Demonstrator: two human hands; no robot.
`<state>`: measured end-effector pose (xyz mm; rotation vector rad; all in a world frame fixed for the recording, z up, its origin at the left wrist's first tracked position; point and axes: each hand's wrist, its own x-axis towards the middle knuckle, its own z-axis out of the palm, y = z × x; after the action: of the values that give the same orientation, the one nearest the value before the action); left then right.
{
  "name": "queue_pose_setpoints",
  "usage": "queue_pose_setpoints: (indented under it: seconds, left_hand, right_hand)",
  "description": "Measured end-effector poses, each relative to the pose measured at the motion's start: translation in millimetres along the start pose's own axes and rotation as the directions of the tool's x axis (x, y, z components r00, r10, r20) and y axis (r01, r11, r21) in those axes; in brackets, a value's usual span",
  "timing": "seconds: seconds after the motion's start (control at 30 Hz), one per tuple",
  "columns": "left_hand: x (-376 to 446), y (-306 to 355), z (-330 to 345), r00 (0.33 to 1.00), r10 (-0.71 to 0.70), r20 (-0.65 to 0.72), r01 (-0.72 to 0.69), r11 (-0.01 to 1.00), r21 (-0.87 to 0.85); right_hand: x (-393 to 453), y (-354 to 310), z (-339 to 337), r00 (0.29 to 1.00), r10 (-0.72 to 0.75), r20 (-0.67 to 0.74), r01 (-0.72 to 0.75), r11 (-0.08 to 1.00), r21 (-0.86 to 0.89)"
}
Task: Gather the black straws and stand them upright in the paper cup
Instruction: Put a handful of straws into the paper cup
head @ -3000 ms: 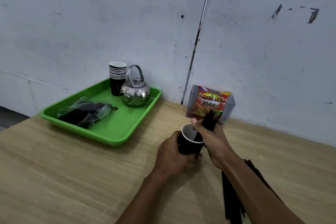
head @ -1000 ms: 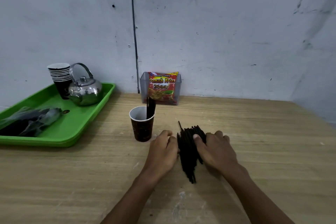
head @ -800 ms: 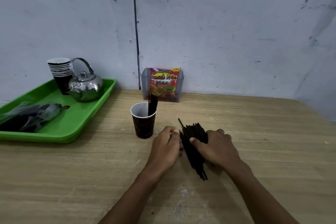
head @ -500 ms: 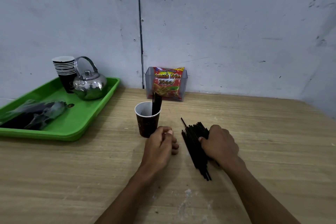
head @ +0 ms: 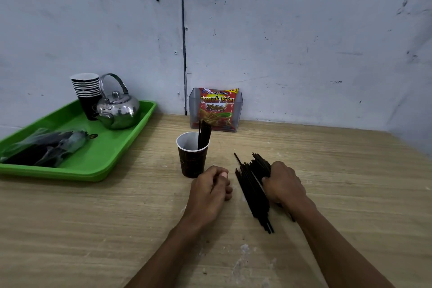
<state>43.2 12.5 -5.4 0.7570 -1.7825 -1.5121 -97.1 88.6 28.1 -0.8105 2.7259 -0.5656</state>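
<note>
table (head: 350,170): a bare run of wood is left on every side of the work, so the loose pile can be squared against it before anything is lifted
pile of black straws (head: 251,190): laid flat to the right of the cup, fanned and uneven at the far ends; it is best gathered in a modest bunch, tapped level on the wood, then carried across tips down
paper cup (head: 192,159): stood upright just beyond the left knuckles, with a few straws already leaning inside against its right rim; it looks light, so it should be steadied at the wall while a bunch is lowered in
right hand (head: 282,184): curled over the right side of the pile, fingers pressed onto the straws; a full grasp cannot be confirmed, since the fingertips are tucked under
left hand (head: 211,190): loosely clenched on the table, nothing seen in it, near the cup base but whether touching cannot be told
hidden parts: the straws beneath the right palm and wrist are covered, so their count cannot be judged
cup interior: the bottom is out of sight; how the standing straws are seated is unclear
</note>
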Motion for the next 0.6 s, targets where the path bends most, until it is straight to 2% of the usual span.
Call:
queue_pose_setpoints:
  seconds: [0.13, 0.27, 0.4, 0.5, 0.6]
  left_hand:
    - [0.6, -0.8, -0.7, 1.0, -0.003, 0.0, 0.003, 1.0, -0.008]
    - [0.5, -1.6, -0.7, 1.0, 0.004, -0.002, -0.004, 1.0, -0.003]
    - [0.2, -2.1, 0.0, 1.0, 0.001, 0.003, -0.001, 1.0, -0.01]
    - [0.2, -2.2, 0.0, 1.0, 0.013, 0.001, -0.013, 1.0, 0.003]
    - [-0.2, -2.6, 0.0, 1.0, 0.024, -0.001, -0.024, 0.999, 0.022]
  right_hand:
    - [5.2, 5.7, -5.5, 1.0, 0.009, -0.017, -0.008, 0.998, 0.056]
    - [15.0, 23.3, -9.4, 0.997, -0.036, -0.074, 0.055, 0.962, 0.268]
    - [21.4, 41.0, -12.3, 0.984, 0.007, -0.176, 0.109, 0.762, 0.638]
    - [21.9, 53.4, -13.0, 0.934, 0.035, -0.356, 0.219, 0.732, 0.645]
    - [18.6, 59.8, -14.3, 0.921, 0.022, -0.388, 0.302, 0.586, 0.752]
